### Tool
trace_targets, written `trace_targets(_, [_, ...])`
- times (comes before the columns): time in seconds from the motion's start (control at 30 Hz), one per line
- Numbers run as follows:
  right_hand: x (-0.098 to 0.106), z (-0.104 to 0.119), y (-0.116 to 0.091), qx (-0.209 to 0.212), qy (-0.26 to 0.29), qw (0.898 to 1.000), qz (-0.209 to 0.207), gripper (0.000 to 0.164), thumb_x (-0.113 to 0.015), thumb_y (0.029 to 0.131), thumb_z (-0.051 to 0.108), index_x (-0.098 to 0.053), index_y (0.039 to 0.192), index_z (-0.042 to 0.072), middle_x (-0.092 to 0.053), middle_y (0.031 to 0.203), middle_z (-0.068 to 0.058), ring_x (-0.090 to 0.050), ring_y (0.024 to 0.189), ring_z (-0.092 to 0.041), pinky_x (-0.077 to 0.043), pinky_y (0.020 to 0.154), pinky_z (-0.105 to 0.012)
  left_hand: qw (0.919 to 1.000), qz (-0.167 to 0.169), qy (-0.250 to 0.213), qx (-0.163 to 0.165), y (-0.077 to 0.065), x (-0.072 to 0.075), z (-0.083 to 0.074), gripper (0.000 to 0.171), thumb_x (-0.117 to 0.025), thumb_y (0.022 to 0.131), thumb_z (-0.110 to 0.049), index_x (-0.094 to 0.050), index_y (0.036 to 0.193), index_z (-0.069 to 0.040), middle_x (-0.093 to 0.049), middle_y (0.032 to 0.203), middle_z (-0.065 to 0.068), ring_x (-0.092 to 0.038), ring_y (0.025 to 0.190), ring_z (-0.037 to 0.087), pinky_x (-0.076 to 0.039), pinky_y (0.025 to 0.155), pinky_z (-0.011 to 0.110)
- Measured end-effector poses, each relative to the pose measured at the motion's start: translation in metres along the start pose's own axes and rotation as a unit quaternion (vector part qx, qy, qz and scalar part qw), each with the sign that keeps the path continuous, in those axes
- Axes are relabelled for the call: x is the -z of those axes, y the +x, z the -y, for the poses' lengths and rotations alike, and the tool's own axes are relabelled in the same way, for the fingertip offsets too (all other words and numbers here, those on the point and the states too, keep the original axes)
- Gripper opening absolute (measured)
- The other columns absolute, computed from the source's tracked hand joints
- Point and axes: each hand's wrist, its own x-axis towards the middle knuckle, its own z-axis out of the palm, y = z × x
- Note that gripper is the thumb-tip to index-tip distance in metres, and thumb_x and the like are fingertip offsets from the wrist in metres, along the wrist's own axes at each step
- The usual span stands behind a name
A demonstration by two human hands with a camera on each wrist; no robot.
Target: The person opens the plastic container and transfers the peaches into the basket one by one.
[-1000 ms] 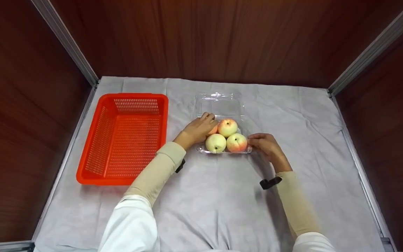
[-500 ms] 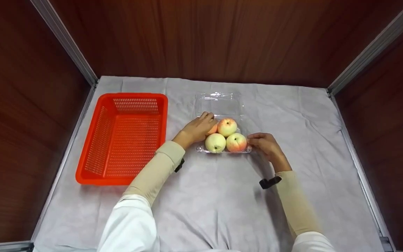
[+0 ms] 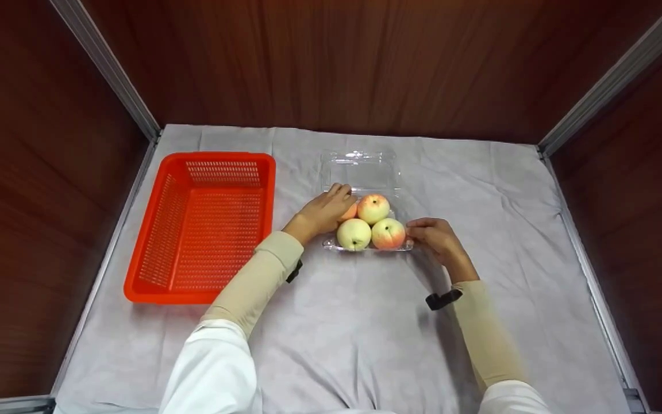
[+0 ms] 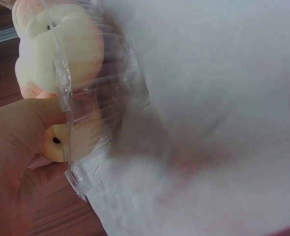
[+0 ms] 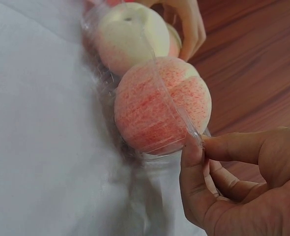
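Head view (twelve o'clock at the far wall). From my remote seat I find the peach in hand (image 3: 349,212) at the ten o'clock corner of a clear plastic box (image 3: 328,245), with the other three peaches (image 3: 389,234) at one, four and between seven and eight o'clock. The box's lid (image 3: 360,172) lies folded back at twelve. The left hand (image 3: 326,210) partly covers the peach, which sits at three o'clock from its palm; the right hand (image 3: 434,237) is at the box's three o'clock edge. A red basket (image 3: 170,298) stands apart at nine o'clock, on grey cloth (image 3: 360,310). Box and lid together run from six to twelve; the peach, being round, offers me no long axis.

Left wrist view. Thumb and fingers grip the peach in hand; I cannot make out every fingertip. Its neighbours lie toward twelve o'clock.

Right wrist view. Thumb and forefinger pinch the box's edge, a reddish peach (image 5: 159,105) lying between ten and eleven o'clock from that pinch. I judge the deciding relation thus: the left hand is nearer the gripped peach, the right holding the opposite side.
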Motion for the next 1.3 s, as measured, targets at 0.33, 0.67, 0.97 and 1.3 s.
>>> trace_targets(0.33, [-0.001,0.001,-0.002,-0.003,-0.005,1.000,-0.004,0.037,-0.065,0.098,-0.001,-0.059,0.130,-0.020,-0.069,0.084,0.002,-0.066,0.071,-0.006,-0.058,0.069,-0.020,0.9999,-0.009,0.001,-0.005,-0.001,0.000,0.001,0.051,-0.074,0.093,-0.001,-0.059,0.141,0.003,-0.052,0.143,0.023,-0.051,0.134,0.038,-0.052,0.111,0.045])
trace_targets(0.67, [-0.003,0.000,0.000,-0.011,0.002,1.000,-0.003,0.032,-0.063,0.099,-0.003,-0.059,0.127,-0.018,-0.069,0.082,0.000,-0.066,0.065,-0.007,-0.058,0.067,-0.020,0.9999,-0.011,0.009,-0.001,-0.003,0.002,0.001,0.051,-0.072,0.092,0.002,-0.059,0.141,0.001,-0.051,0.144,0.021,-0.051,0.134,0.037,-0.057,0.104,0.043])
trace_targets(0.97, [-0.002,0.000,0.001,-0.009,0.005,1.000,0.002,0.035,-0.063,0.099,-0.004,-0.057,0.129,-0.021,-0.068,0.082,0.000,-0.066,0.066,-0.007,-0.058,0.067,-0.021,0.9997,-0.013,0.022,-0.004,-0.002,0.004,0.001,0.053,-0.075,0.091,-0.001,-0.059,0.141,0.001,-0.052,0.143,0.021,-0.053,0.133,0.038,-0.054,0.108,0.043])
trace_targets(1.3, [-0.001,0.002,-0.001,-0.011,-0.004,1.000,0.005,0.041,-0.064,0.099,-0.001,-0.055,0.134,-0.021,-0.068,0.085,0.001,-0.066,0.069,-0.007,-0.058,0.068,-0.022,0.9999,-0.011,0.010,0.001,-0.002,0.010,0.000,0.054,-0.075,0.090,-0.001,-0.058,0.141,0.002,-0.051,0.143,0.023,-0.056,0.130,0.041,-0.054,0.108,0.047])
